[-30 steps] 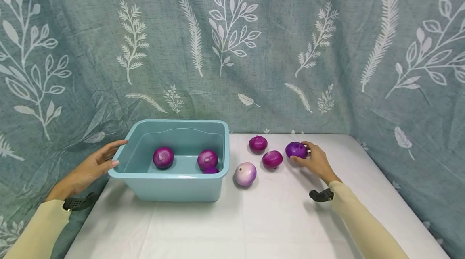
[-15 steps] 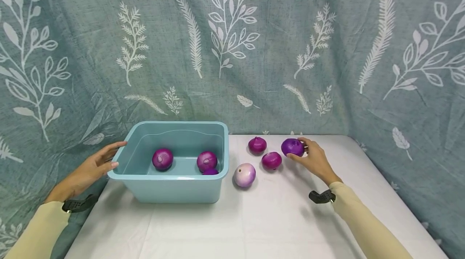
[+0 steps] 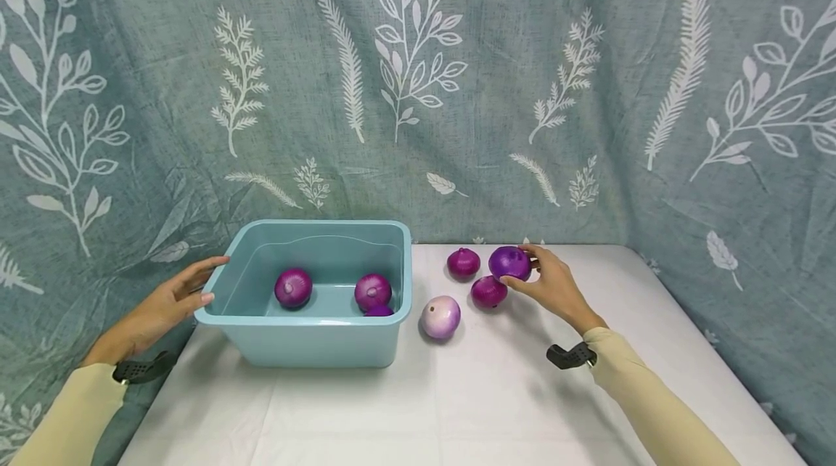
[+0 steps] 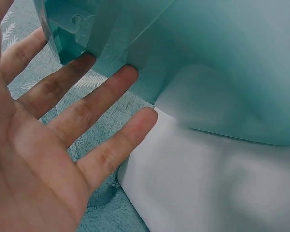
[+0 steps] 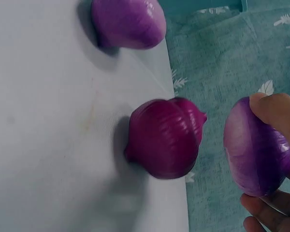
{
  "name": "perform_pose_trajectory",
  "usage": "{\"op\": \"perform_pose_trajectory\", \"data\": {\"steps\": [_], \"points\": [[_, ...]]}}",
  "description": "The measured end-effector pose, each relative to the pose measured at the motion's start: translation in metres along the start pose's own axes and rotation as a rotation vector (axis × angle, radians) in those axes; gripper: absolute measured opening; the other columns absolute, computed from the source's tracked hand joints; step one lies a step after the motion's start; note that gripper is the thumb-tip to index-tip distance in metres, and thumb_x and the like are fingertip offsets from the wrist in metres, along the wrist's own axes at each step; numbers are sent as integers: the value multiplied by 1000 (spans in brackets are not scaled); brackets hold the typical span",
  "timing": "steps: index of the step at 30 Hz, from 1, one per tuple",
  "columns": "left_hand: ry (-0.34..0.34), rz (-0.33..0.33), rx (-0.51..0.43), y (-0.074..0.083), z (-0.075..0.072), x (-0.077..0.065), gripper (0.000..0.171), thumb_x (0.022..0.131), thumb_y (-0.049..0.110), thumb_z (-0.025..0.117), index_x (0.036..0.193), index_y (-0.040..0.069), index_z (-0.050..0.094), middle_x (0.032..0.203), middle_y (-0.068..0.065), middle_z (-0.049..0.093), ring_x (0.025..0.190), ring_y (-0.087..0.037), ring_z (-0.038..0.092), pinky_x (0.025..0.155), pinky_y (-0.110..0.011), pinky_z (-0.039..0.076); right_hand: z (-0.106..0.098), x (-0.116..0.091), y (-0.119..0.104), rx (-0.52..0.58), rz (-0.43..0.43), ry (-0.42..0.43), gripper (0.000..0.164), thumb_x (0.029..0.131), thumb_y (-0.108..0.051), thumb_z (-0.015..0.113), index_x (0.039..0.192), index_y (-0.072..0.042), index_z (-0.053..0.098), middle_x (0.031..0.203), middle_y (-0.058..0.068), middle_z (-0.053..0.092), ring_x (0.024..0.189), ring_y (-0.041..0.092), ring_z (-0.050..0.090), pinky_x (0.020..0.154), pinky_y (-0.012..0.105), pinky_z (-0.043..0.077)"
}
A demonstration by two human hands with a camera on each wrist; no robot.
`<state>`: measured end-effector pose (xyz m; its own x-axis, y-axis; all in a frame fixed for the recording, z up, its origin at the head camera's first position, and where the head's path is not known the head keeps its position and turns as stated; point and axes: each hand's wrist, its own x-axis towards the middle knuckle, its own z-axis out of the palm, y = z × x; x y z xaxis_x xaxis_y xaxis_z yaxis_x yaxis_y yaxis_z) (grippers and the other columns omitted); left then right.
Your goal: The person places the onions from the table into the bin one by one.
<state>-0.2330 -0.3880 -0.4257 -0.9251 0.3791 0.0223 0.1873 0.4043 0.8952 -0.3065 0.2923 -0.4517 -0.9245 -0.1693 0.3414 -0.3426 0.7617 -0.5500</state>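
In the head view my right hand pinches a dark purple onion between thumb and fingers, held up over the table. The right wrist view shows this onion with a paler side. Just left of it are two magenta onions, one farther back and one nearer, partly covered by the held onion. A pale purple-white onion lies beside the blue plastic bin. My left hand is at the bin's left end; in the left wrist view its spread, straight fingers touch the wall.
Inside the bin lie a purple onion on the left, another on the right, and a darker one partly hidden by the front rim. A white cloth covers the table. A leaf-patterned curtain hangs behind and at both sides.
My right hand has raised the dark purple onion and carried it left, until it overlaps the nearer magenta onion in view. The left hand and the bin have stayed put.
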Motion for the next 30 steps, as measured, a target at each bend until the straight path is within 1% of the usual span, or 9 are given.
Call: {"op": "perform_pose_trajectory", "data": {"steps": [5,8,12,18,23,30], "points": [[5,-3,-4,0,0,0,67,110,20,52,167,31,18,171,-18,-3,151,-55,-3,101,-88,12,0,2,-18,32,-26,-10,84,80,-52,87,144,-7,55,130,17,64,109,36,65,93,53,53],[12,-3,6,0,-1,0,67,110,20,52,167,32,18,171,-17,-2,151,-55,-1,101,-88,14,0,4,-27,42,-42,-19,85,80,-55,85,144,-9,55,130,15,64,111,35,64,93,53,54],[6,-6,6,0,-1,1,66,111,20,51,167,32,18,171,-19,-1,151,-55,-1,100,-88,14,-1,7,-38,48,-56,-23,84,80,-56,85,144,-10,56,131,13,64,111,34,64,92,52,55],[0,-19,-4,0,-2,0,67,110,20,52,167,32,18,171,-20,-3,151,-55,-3,100,-89,13,2,11,-57,70,-93,-19,81,82,-54,85,145,-12,56,134,10,63,112,33,64,95,50,54],[1,-16,0,-1,-2,0,67,110,21,52,167,32,18,171,-19,-4,151,-55,-4,100,-89,13,7,13,-72,87,-118,-9,78,82,-50,86,144,-13,57,134,10,63,112,33,64,94,51,54],[1,-25,0,-1,-1,3,67,110,22,53,166,34,18,171,-20,-2,151,-56,-1,100,-89,14,10,13,-90,109,-158,-9,80,81,-45,88,145,-10,57,136,10,63,112,32,64,95,50,53]]}}
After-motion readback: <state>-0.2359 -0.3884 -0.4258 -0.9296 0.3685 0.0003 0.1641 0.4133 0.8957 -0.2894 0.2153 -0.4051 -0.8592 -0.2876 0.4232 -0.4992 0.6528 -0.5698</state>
